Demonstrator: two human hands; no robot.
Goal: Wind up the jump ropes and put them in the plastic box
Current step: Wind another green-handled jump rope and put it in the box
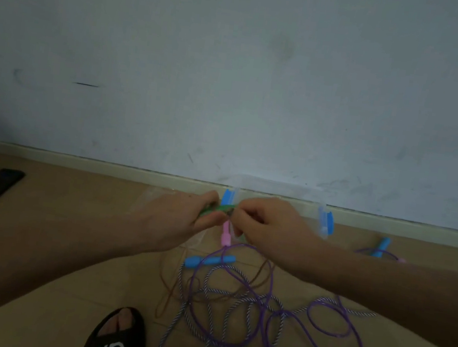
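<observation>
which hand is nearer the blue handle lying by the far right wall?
Right. The right hand is mid-frame, left of the blue handle, apart from it. The left hand is farther left still, gripping the green handles with the right.

The plastic box (277,191) stands against the wall (234,73), the tangled jump ropes (249,305) on the floor (73,212) before it.

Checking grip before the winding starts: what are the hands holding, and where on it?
Both hold green handles: left hand grips their near part, right hand pinches the far end.
</observation>
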